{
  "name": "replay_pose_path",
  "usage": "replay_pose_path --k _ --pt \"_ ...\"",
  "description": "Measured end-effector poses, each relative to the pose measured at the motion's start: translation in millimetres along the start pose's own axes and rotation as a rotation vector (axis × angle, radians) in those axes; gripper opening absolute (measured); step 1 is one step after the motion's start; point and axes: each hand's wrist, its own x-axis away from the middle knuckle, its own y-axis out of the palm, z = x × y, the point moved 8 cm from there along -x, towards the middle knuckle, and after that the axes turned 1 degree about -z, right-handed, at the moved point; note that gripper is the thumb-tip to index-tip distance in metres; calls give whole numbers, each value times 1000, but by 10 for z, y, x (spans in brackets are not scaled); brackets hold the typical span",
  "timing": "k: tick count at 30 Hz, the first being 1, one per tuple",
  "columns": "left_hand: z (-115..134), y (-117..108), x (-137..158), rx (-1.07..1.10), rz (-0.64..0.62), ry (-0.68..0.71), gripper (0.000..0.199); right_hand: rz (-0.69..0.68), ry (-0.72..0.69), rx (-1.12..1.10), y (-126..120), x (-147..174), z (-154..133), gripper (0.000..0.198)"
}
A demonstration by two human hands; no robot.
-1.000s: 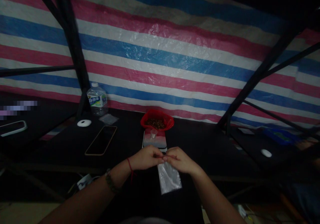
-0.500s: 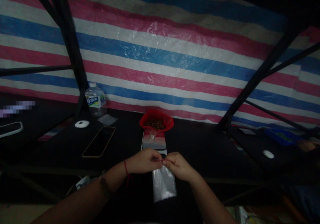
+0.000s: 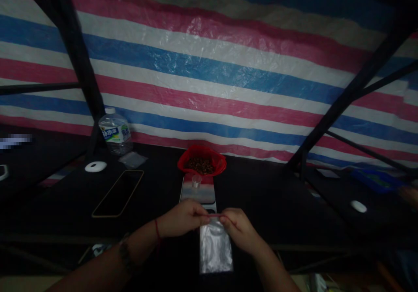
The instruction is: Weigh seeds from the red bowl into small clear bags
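A clear plastic zip bag (image 3: pixel 216 248) with a reddish strip along its top hangs between my two hands. My left hand (image 3: pixel 187 217) pinches the left end of that top edge. The right end is pinched by my right hand (image 3: pixel 239 227). Just beyond them lies a scale with a shiny top plate (image 3: pixel 202 195), and a small clear cup (image 3: pixel 196 181) stands on it. Behind the scale sits a red bowl-like container (image 3: pixel 183 161) with many small brown pieces (image 3: pixel 201 165) in it. Whether the bag holds anything I cannot make out.
On the left of the black table (image 3: pixel 267 196) are a phone (image 3: pixel 118 193), a white oval device (image 3: pixel 96 166), a flat clear bag (image 3: pixel 133 159) and a large plastic bottle (image 3: pixel 115 133). At right are a white mouse-like object (image 3: pixel 358 206) and a blue tray (image 3: pixel 375 181). Slanting black posts (image 3: pixel 78 61) flank the table.
My hands have moved slightly apart along the bag's top edge, which now looks straighter. They and the bag sit a little lower in view; the camera has shifted somewhat.
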Motion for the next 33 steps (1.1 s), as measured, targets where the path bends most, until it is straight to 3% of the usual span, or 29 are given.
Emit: replay_pose_path --k 6,11,17,25,33 --pt "70 -13 -22 -123 64 53 34 80 53 -125 -91 22 124 42" --pt "107 27 -83 -46 16 35 32 147 55 -149 -177 36 177 44" --pt "32 19 -170 -68 34 -19 34 133 67 -97 -164 14 191 42" --pt "75 20 -166 -199 82 34 32 133 54 -62 -111 18 155 39" --pt "-61 66 -170 44 59 -60 36 193 27 -52 -204 28 103 42"
